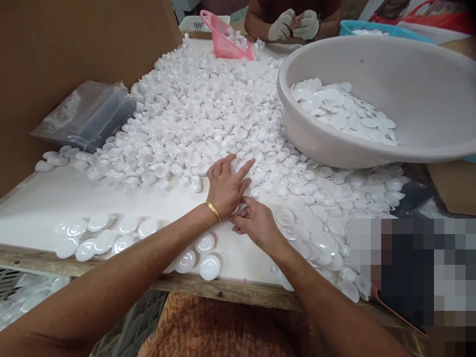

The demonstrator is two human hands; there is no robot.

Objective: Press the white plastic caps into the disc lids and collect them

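My left hand [225, 184], with a gold bangle at the wrist, lies over the near edge of a big heap of small white plastic cups [201, 124], fingers stretched out and spread. My right hand [256, 222] sits just below it, fingers curled in a pinch against the left palm; what it holds is hidden. White plastic saucers [111, 238] lie in rows on the white tabletop [33, 208] near the front edge, and more saucers [316, 238] are piled to the right of my hands.
A large grey basin [420, 89] holding white discs stands at the right. A pink scoop [223, 37] and another person's gloved hands [293, 25] are at the far end. A plastic bag [89, 114] lies at left beside brown cardboard. A blue basket [372, 27] is behind the basin.
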